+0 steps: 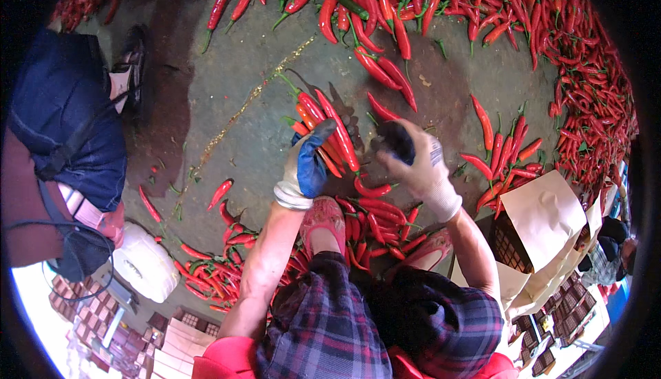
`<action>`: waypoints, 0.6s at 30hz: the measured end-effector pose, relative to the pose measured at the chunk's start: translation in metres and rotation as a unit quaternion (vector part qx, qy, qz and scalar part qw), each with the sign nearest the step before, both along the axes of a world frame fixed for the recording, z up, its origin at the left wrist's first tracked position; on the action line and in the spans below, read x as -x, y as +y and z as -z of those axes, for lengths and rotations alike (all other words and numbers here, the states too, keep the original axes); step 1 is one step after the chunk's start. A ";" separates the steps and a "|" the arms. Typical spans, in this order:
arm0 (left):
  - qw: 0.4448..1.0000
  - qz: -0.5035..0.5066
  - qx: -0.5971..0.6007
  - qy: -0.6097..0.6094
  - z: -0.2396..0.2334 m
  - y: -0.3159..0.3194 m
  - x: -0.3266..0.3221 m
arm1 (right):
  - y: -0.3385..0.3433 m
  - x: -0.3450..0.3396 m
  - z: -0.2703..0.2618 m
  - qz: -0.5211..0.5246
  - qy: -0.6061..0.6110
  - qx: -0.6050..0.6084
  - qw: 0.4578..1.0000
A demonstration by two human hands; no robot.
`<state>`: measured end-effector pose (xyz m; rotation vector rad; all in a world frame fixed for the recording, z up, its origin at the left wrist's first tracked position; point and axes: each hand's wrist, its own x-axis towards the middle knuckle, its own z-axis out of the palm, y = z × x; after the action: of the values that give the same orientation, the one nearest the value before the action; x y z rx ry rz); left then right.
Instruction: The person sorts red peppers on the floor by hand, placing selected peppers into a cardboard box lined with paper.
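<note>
My left hand (pixel 308 167), in a white work glove with a blue coated palm, grips a small bunch of red chili peppers (pixel 338 128). Their green stems point different ways. My right hand (pixel 424 170) wears a similar glove and is blurred; its fingers are spread and curved, with no pepper visible between them. Just beyond its fingertips a single red chili pepper (pixel 381 106) lies on the concrete floor. Below the hands, more loose chili peppers (pixel 379 216) lie between my two shoes (pixel 324 222).
A large heap of red chili peppers (pixel 594 100) curves along the far and right sides. At right, a brown plastic crate (pixel 508 247) with paper lining stands beside a smaller pepper cluster (pixel 503 146). Another person (pixel 67 115) is at left, near a white sack (pixel 144 265).
</note>
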<state>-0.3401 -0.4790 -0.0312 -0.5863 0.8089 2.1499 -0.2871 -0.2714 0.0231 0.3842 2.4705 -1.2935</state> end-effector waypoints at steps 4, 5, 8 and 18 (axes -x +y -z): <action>0.989 0.086 0.097 0.075 -0.006 0.014 -0.014 | -0.024 -0.011 -0.001 0.009 -0.049 0.093 0.994; 0.988 0.091 0.091 0.082 -0.005 0.016 -0.016 | -0.023 -0.017 0.004 0.004 -0.071 0.074 0.995; 0.999 0.042 0.024 -0.007 -0.003 0.022 -0.020 | 0.007 -0.044 0.014 0.090 -0.058 0.129 0.986; 0.989 0.060 0.036 0.132 -0.001 0.049 0.022 | 0.128 -0.081 -0.008 0.175 -0.012 -0.509 0.843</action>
<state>-0.3623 -0.4302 -0.0299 -0.2827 1.0401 2.1208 -0.2058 -0.1435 0.0312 1.1085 2.9386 0.1000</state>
